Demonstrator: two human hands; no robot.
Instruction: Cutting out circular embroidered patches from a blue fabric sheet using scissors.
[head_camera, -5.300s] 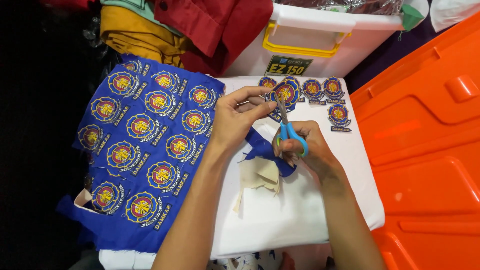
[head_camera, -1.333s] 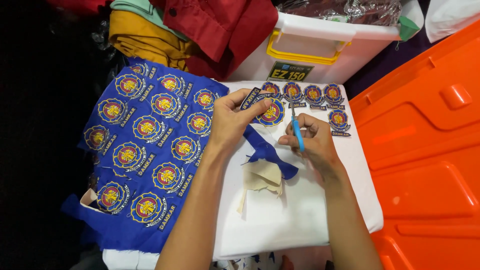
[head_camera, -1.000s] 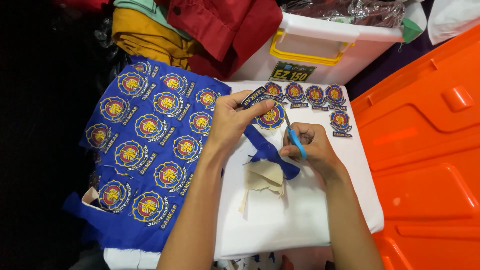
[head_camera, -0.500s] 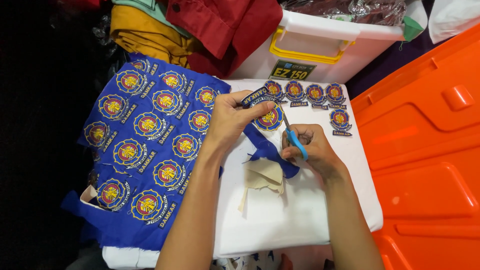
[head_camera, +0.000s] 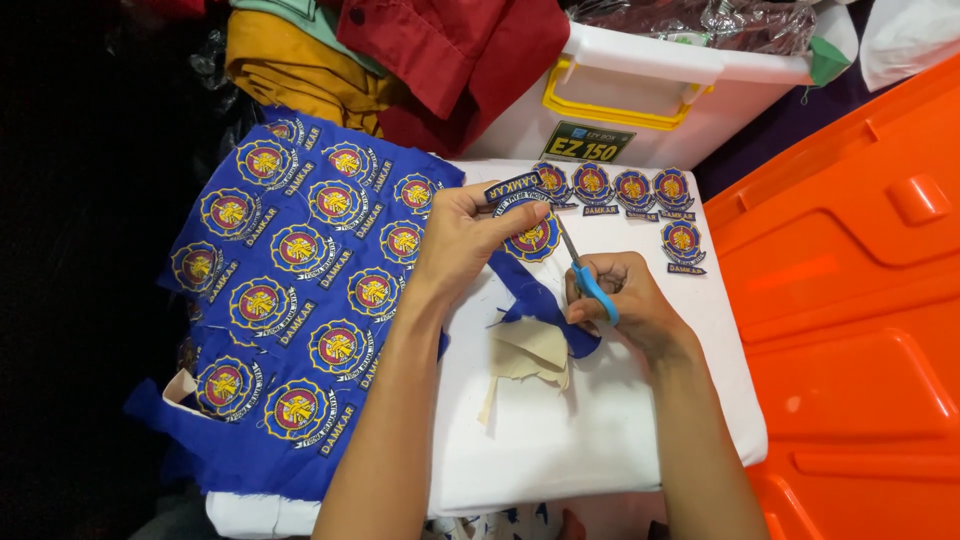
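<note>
head cam | looks straight down | close over white table (head_camera: 600, 440) | single view

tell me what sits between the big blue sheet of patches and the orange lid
In the head view, between the blue sheet and the orange lid lies the white surface, with both hands, the scissors, cream scraps and cut patches.

Patch turns in the left hand as the scissors cut on

The left hand (head_camera: 470, 235) now tilts the patch (head_camera: 530, 238) with its label strip raised; the scissors (head_camera: 585, 275) in the right hand (head_camera: 620, 305) sit lower beside it than five seconds ago.
</note>
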